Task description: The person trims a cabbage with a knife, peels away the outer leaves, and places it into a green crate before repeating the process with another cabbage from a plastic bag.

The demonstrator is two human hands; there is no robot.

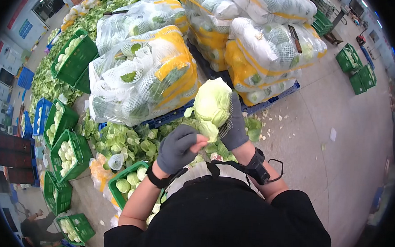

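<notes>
A pale green cabbage [211, 101] is held up in front of my body. My right hand [236, 124], in a grey glove with a dotted palm, is wrapped round its right side. My left hand [178, 148], also gloved in grey with bare fingertips showing, pinches the edge of a loose leaf [209, 130] at the cabbage's lower end. Below and behind the hands lies a pile of loose green leaves [124, 139]. A green crate [119, 198] of cabbages stands by my left forearm.
Bagged cabbages [146, 75] are stacked ahead on blue pallets [271, 97]. A knife [295, 39] lies on the right stack, another [115, 12] on the left. Green crates [75, 154] line the left side. Another person [41, 229] is at the lower left.
</notes>
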